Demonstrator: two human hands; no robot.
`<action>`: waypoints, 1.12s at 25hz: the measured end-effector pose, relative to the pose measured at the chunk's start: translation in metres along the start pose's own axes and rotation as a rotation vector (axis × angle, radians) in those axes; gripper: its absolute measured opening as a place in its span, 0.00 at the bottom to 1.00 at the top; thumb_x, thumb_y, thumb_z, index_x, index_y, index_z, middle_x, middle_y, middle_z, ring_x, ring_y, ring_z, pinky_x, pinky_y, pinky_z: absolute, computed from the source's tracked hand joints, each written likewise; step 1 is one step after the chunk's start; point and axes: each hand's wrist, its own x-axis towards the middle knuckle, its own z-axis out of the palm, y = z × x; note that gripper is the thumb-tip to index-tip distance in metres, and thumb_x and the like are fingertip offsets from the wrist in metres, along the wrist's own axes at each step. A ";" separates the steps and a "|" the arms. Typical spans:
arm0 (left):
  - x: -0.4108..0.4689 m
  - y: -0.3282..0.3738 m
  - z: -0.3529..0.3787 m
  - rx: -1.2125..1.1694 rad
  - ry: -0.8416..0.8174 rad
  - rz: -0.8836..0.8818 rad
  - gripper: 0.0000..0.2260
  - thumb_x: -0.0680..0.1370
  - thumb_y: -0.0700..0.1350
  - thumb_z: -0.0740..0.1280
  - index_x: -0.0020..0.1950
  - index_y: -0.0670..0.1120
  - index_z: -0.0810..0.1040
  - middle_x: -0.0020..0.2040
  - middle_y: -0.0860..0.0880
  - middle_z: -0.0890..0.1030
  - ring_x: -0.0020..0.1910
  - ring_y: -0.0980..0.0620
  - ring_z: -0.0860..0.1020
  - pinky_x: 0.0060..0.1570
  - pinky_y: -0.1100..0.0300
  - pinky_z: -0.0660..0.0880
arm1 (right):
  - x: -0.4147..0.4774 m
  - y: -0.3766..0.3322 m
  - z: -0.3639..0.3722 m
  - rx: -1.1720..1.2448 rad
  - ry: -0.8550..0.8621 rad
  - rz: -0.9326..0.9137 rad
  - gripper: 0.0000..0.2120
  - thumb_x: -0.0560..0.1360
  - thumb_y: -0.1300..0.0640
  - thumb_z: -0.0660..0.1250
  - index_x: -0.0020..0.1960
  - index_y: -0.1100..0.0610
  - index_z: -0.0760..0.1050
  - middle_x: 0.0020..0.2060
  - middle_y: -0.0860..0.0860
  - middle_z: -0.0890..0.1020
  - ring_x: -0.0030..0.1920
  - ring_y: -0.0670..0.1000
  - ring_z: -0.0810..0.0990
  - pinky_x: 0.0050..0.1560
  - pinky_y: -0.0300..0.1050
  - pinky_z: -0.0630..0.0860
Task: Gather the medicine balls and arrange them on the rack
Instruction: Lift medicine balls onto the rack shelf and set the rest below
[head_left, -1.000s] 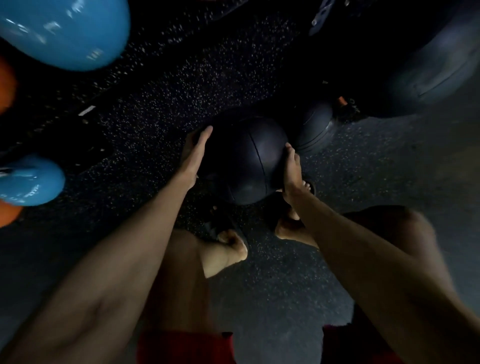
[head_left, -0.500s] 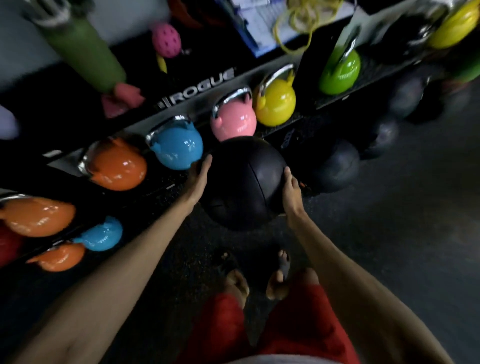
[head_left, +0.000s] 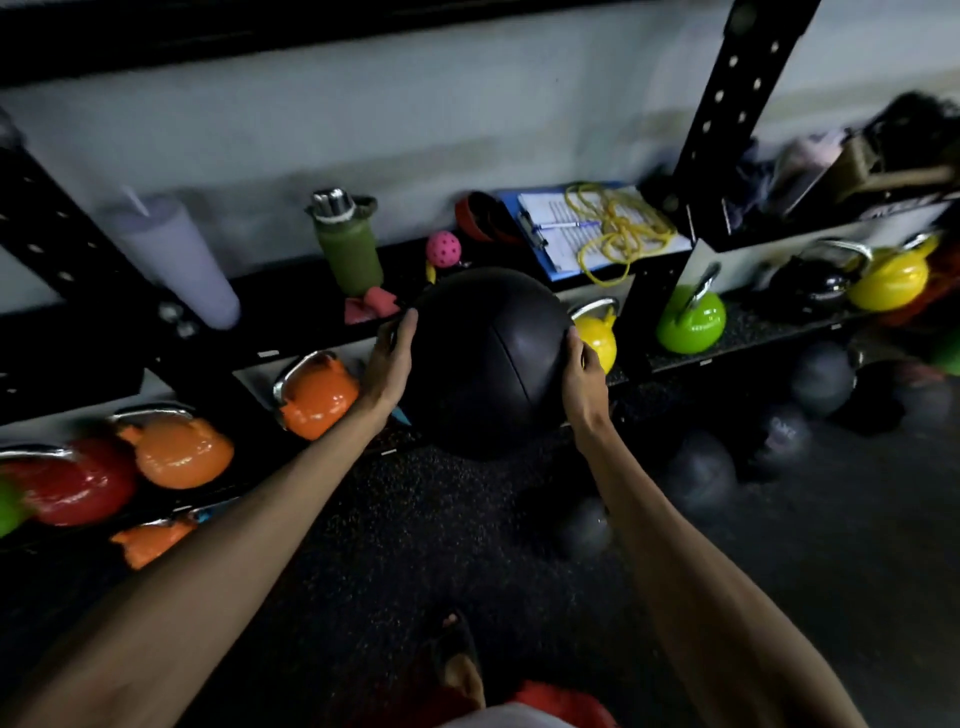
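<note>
GYM FLOOR: A person's left hand (head_left: 387, 364) and right hand (head_left: 584, 374) grip a black ball (head_left: 488, 358) from either side, palms pressed to it, fingers curved round its sides and both arms stretched forward. The ball hangs in the air between them. It is clear of the floor (head_left: 415, 519) and sits in front of the rack (head_left: 727, 104), and no part of it appears to rest on a shelf.

Just left of the ball is an orange kettlebell (head_left: 317, 395). A yellow kettlebell (head_left: 597, 338) peeps out just right of it, and a green kettlebell (head_left: 691, 319) sits farther right. Above the ball a shelf carries a pink toy (head_left: 443, 249), with a bottle (head_left: 350, 249) up to the left and a clipboard (head_left: 561, 228) under a yellow rope (head_left: 618, 228) up to the right. Below and right of the ball, at least 4 loose balls (head_left: 701, 473) lie on the floor, dark and blurred.

This looks like the carry stage, with 1 ball lifted and not yet placed. The shelves nearest the ball look taken by kettlebells and clutter, and no open berth for it can be made out. The next move calls for finding a free spot on the rack, holding on with both hands until the ball is seated, and setting it down so that it cannot roll off. The loose balls remain to be gathered.
</note>
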 end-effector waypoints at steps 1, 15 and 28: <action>-0.004 0.012 -0.007 -0.011 0.031 0.010 0.24 0.83 0.60 0.56 0.72 0.46 0.72 0.71 0.45 0.75 0.71 0.46 0.71 0.75 0.48 0.62 | -0.002 -0.013 0.001 0.002 -0.007 -0.045 0.28 0.82 0.38 0.54 0.72 0.56 0.72 0.68 0.56 0.77 0.70 0.57 0.73 0.70 0.50 0.68; -0.069 0.216 -0.145 -0.280 0.453 0.319 0.27 0.68 0.75 0.58 0.58 0.62 0.77 0.53 0.61 0.81 0.54 0.61 0.78 0.53 0.65 0.73 | -0.043 -0.266 0.035 0.069 -0.184 -0.590 0.29 0.78 0.32 0.55 0.67 0.51 0.74 0.61 0.54 0.81 0.64 0.55 0.77 0.66 0.49 0.71; -0.012 0.309 -0.291 -0.416 0.761 0.440 0.26 0.77 0.67 0.59 0.69 0.54 0.74 0.65 0.51 0.78 0.63 0.50 0.76 0.69 0.49 0.71 | -0.051 -0.412 0.181 0.272 -0.464 -0.900 0.28 0.77 0.34 0.60 0.72 0.47 0.65 0.60 0.45 0.77 0.64 0.49 0.76 0.66 0.45 0.72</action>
